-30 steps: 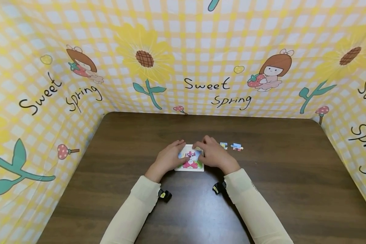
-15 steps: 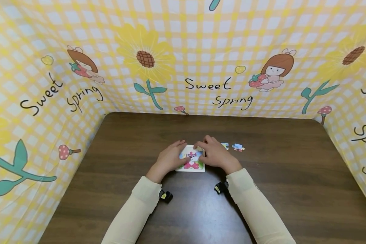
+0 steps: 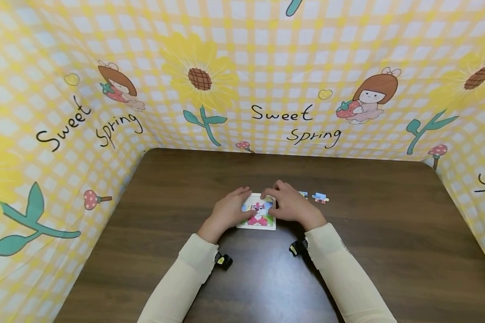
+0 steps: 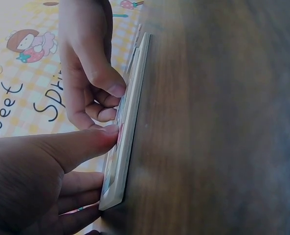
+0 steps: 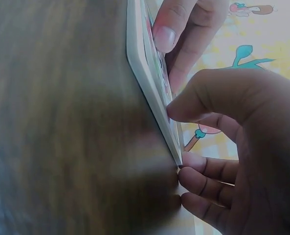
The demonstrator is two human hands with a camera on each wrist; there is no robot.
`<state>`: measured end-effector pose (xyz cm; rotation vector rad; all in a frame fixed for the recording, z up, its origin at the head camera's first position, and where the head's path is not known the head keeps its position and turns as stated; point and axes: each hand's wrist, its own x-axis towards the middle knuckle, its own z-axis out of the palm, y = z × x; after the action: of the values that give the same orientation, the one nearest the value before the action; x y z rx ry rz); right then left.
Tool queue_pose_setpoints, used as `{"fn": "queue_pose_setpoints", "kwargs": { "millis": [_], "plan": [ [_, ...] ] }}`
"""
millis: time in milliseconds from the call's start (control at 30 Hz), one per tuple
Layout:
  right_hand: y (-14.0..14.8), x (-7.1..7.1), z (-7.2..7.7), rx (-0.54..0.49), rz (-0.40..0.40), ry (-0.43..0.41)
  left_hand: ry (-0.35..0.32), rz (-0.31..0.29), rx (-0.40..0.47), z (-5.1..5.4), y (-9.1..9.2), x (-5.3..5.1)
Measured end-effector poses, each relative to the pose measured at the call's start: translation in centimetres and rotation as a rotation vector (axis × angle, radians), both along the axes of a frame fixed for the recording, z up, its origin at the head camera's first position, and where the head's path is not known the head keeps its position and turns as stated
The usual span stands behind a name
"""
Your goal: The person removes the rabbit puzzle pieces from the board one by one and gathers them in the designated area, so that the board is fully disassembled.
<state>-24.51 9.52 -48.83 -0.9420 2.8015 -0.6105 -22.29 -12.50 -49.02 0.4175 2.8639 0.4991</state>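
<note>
A small framed jigsaw puzzle [image 3: 257,220] with a pink cartoon animal lies flat on the table. My left hand [image 3: 228,209] holds its left side, the thumb on the picture and the other fingers along the outer edge, as the left wrist view shows. Across from it, my right hand [image 3: 293,205] has its thumb on the right part of the picture and its index finger bent onto the upper right. In the right wrist view, other fingertips [image 5: 193,180] curl beside the frame's corner. Whether a loose piece sits under the right thumb and index finger is hidden.
Just beyond the right hand lie two loose jigsaw pieces, one partly covered [image 3: 303,194] and one in full view [image 3: 320,197]. The brown wooden table [image 3: 368,251] meets a yellow checked cloth wall [image 3: 275,80] at its back and sides.
The whole head view has shifted slightly, so everything appears a little further right. Both hands keep nearly the same hold on the puzzle, and the loose pieces stay put.
</note>
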Motion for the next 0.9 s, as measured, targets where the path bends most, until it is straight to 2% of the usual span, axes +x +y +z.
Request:
{"fn": "queue_pose_setpoints", "kwargs": {
  "millis": [200, 500, 900],
  "plan": [
    [-0.15, -0.06, 0.04, 0.019, -0.011, -0.003, 0.002, 0.015, -0.011, -0.10, 0.16, -0.11],
    [-0.55, -0.17, -0.38, 0.060, -0.022, 0.017, 0.003, 0.007, -0.004, -0.04, 0.15, 0.08],
    [-0.05, 0.03, -0.05, -0.012, -0.006, -0.022, 0.006, 0.003, -0.015, -0.02, 0.19, 0.03]
  ]
}}
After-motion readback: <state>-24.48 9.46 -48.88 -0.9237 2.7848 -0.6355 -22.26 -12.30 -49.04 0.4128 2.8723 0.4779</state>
